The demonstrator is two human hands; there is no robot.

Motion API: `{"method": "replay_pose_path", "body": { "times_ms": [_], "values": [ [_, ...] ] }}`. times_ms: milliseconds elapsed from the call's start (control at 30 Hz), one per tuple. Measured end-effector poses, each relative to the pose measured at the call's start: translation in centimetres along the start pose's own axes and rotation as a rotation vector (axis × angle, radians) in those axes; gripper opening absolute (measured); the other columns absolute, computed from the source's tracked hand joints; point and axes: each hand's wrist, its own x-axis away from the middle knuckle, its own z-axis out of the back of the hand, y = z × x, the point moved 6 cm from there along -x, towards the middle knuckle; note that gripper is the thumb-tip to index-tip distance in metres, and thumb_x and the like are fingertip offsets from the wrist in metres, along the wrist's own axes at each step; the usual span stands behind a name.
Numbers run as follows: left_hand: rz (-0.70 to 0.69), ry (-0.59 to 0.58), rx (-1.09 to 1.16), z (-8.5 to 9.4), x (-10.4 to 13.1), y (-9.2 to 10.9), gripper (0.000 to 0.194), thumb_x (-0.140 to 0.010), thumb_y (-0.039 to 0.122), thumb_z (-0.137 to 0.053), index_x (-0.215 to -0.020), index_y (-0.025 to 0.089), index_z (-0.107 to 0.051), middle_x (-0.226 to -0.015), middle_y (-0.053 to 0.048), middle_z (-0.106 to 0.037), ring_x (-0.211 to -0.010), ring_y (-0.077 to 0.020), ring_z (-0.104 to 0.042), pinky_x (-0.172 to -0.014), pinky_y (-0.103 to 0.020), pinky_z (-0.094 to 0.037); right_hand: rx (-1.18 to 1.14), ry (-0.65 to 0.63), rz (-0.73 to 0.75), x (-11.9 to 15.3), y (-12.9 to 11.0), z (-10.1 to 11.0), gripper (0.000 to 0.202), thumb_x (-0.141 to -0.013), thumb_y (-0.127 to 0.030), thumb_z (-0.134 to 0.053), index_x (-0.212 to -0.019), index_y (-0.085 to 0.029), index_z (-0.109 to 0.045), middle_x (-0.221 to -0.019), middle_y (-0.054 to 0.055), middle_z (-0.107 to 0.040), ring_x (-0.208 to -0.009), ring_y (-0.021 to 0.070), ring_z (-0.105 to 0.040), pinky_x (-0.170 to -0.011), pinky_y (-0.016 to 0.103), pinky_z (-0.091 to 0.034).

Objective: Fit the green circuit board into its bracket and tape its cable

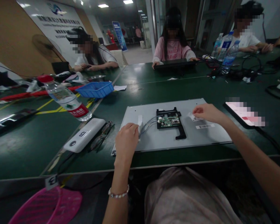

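A flat grey panel (149, 140) lies on the green table in front of me. Mounted near its middle is a black plastic bracket (182, 132) carrying a green circuit board (169, 121). Thin grey wires (147, 123) run from the board toward the left. My left hand (127, 138) is closed at the panel's left part, beside a white strip (140, 119) and the wire ends; what its fingertips grip is hidden. On the right side my right hand (206, 112) pinches a small whitish film (191, 116) just over a printed label. A barcode label (204, 126) sits below that hand.
To the left stand a water bottle (68, 101), a white power bank (85, 135), glasses (101, 137) and a blue tray (95, 90). A phone (244, 115) with a cable lies right. Below the table edge is a pink basket (70, 202). Several people sit across the table.
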Motion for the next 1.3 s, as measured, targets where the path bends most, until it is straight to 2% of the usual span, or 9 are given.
{"method": "replay_pose_path", "body": {
  "times_ms": [100, 200, 367, 500, 633, 833, 1000, 1167, 1300],
  "values": [
    [0.0, -0.016, 0.005, -0.6, 0.2, -0.4, 0.025, -0.091, 0.02, -0.044, -0.092, 0.02, -0.069, -0.098, -0.004, -0.07, -0.09, -0.0223, -0.063, -0.078, -0.033, -0.048, 0.11, 0.007, -0.001, 0.0, 1.1, 0.4, 0.019, -0.082, -0.024, -0.057, -0.089, -0.017, -0.072, -0.091, 0.009, -0.072, -0.082, 0.0215, -0.066, -0.073, 0.033, -0.05],
    [-0.016, -0.003, 0.056, -1.0, 0.3, -0.5, 0.026, -0.091, 0.021, -0.043, -0.094, 0.019, -0.069, -0.099, -0.005, -0.07, -0.092, -0.0225, -0.063, -0.084, -0.034, -0.047, 0.212, 0.061, 0.041, -0.6, 0.4, 0.9, 0.025, -0.083, -0.027, -0.056, -0.097, -0.014, -0.072, -0.099, 0.012, -0.07, -0.082, 0.022, -0.066, -0.074, 0.034, -0.051],
    [-0.004, 0.017, 0.137, -1.2, 0.3, -0.9, 0.027, -0.091, 0.022, -0.044, -0.106, 0.017, -0.065, -0.107, -0.008, -0.069, -0.101, -0.0237, -0.062, -0.092, -0.037, -0.046, 0.281, 0.058, 0.29, -3.1, -5.9, 0.3, 0.029, -0.087, -0.027, -0.054, -0.108, -0.014, -0.069, -0.108, 0.013, -0.067, -0.096, 0.0235, -0.063, -0.083, 0.034, -0.049],
    [0.005, 0.033, 0.163, -1.1, 0.4, -1.2, 0.028, -0.091, 0.023, -0.044, -0.112, 0.016, -0.062, -0.11, -0.009, -0.067, -0.105, -0.024, -0.06, -0.094, -0.038, -0.045, 0.319, 0.002, 0.473, -6.0, -11.1, -2.1, 0.032, -0.088, -0.029, -0.055, -0.113, -0.013, -0.067, -0.115, 0.013, -0.065, -0.105, 0.0242, -0.06, -0.091, 0.033, -0.045],
    [-0.019, -0.013, 0.173, -1.4, 0.5, -1.1, 0.026, -0.091, 0.023, -0.044, -0.11, 0.016, -0.062, -0.11, -0.009, -0.066, -0.106, -0.0239, -0.059, -0.095, -0.037, -0.044, 0.38, -0.068, 0.461, -8.4, -12.7, -4.6, 0.029, -0.088, -0.031, -0.057, -0.108, -0.015, -0.07, -0.11, 0.012, -0.068, -0.101, 0.0242, -0.062, -0.084, 0.031, -0.046],
    [-0.027, 0.006, 0.213, -1.4, 0.7, -1.1, 0.027, -0.092, 0.023, -0.043, -0.111, 0.017, -0.061, -0.11, -0.008, -0.066, -0.106, -0.0236, -0.059, -0.096, -0.038, -0.045, 0.443, -0.029, 0.4, -8.8, -13.1, -5.5, 0.026, -0.091, -0.02, -0.048, -0.096, -0.018, -0.074, -0.097, 0.009, -0.072, -0.09, 0.0207, -0.066, -0.074, 0.026, -0.046],
    [-0.031, 0.004, 0.215, -1.3, 0.8, -1.0, 0.027, -0.091, 0.022, -0.043, -0.111, 0.018, -0.061, -0.11, -0.008, -0.065, -0.107, -0.0236, -0.059, -0.097, -0.038, -0.045, 0.559, 0.096, 0.439, -7.5, -12.1, -2.7, 0.029, -0.094, -0.019, -0.045, -0.1, -0.014, -0.072, -0.103, 0.013, -0.07, -0.094, 0.0233, -0.064, -0.077, 0.031, -0.045],
    [-0.048, 0.039, 0.249, -1.2, 0.7, -0.8, 0.028, -0.092, 0.022, -0.043, -0.115, 0.017, -0.059, -0.115, -0.008, -0.063, -0.11, -0.0232, -0.056, -0.1, -0.038, -0.043, 0.766, 0.149, 0.384, -5.1, -8.2, 0.0, 0.028, -0.092, -0.014, -0.044, -0.092, -0.01, -0.071, -0.099, 0.018, -0.069, -0.092, 0.0279, -0.064, -0.077, 0.037, -0.045],
    [-0.076, 0.049, 0.256, -1.3, 0.7, -0.5, 0.028, -0.092, 0.022, -0.043, -0.116, 0.017, -0.058, -0.116, -0.009, -0.061, -0.111, -0.0231, -0.056, -0.1, -0.038, -0.043, 0.695, 0.035, 0.247, -3.9, -4.4, -0.3, 0.027, -0.092, -0.02, -0.046, -0.094, -0.014, -0.072, -0.098, 0.015, -0.071, -0.093, 0.0266, -0.064, -0.077, 0.035, -0.047]
  ]
}}
